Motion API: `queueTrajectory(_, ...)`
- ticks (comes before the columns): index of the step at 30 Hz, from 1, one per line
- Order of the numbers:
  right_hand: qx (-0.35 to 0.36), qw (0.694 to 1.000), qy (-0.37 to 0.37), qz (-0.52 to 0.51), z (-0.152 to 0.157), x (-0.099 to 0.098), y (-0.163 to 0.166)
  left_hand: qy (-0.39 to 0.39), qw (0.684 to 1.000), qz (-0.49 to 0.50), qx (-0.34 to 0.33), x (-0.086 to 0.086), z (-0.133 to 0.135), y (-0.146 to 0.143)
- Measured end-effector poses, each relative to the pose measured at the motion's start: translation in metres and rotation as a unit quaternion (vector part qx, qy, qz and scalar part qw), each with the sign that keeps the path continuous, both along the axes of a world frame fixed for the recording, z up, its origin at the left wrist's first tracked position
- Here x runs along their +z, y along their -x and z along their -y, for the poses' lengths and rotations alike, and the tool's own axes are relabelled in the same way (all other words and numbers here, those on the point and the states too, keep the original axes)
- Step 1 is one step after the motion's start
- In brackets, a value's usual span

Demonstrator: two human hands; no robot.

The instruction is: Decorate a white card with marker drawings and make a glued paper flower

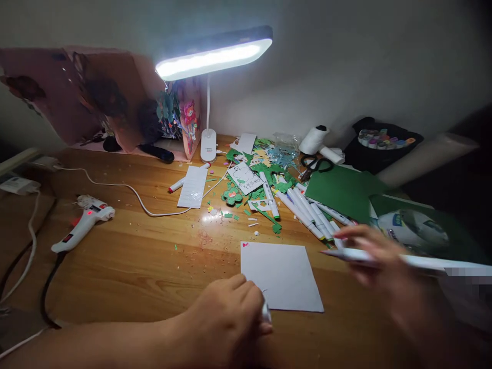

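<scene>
My left hand point(226, 312) rests on the wooden desk point(146, 256) at the lower middle, fingers curled around a small white object, likely a marker cap point(266, 311), beside the near left corner of a white sheet of paper point(282, 274). My right hand point(378, 266) is blurred by motion at the right. It holds a long white marker point(357, 254) whose tip points left, just past the sheet's right edge. A row of several white markers point(307, 210) lies beyond the sheet.
A lit desk lamp point(215, 54) stands at the back. A white glue gun point(82, 223) lies at the left with cables. Green paper scraps point(265, 174), green sheets point(342, 189), scissors point(315, 166), a marker case point(384, 139) and pink card point(69, 92) crowd the back.
</scene>
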State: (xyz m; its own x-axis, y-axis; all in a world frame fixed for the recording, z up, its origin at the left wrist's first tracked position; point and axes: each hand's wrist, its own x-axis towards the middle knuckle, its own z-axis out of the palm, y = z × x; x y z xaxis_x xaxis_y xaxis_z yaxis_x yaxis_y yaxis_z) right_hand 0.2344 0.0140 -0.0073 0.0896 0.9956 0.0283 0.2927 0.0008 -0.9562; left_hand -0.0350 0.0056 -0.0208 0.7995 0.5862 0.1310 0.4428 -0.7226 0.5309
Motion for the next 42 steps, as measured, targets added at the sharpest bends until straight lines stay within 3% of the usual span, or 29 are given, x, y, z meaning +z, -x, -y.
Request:
queueTrajectory(2,0.039,0.998,0.038,-0.007,-0.025,-0.015,0.028,-0.102,0.992,-0.074,-0.016,-0.012,-0.003,-0.016)
queueTrajectory(5,0.119,0.992,0.030,-0.009,-0.049,-0.037,0.068,-0.290,0.944,-0.137,0.077,-0.037,-0.005,-0.042)
queueTrajectory(7,0.137,0.990,0.038,-0.023,-0.055,-0.049,0.082,-0.331,0.922,-0.170,0.103,-0.051,-0.004,-0.051)
queueTrajectory(10,0.125,0.991,0.044,-0.035,-0.057,-0.060,0.085,-0.369,0.901,-0.210,0.091,-0.059,-0.002,-0.051)
queueTrajectory(24,0.147,0.986,0.062,0.040,-0.057,-0.063,0.081,-0.361,0.913,-0.178,0.063,-0.055,-0.003,-0.046)
queueTrajectory(36,0.153,0.985,0.055,0.058,-0.058,-0.061,0.080,-0.375,0.906,-0.194,0.029,-0.050,-0.005,-0.043)
queueTrajectory(42,0.156,0.986,0.048,0.043,-0.056,-0.061,0.080,-0.380,0.904,-0.185,0.057,-0.052,-0.005,-0.043)
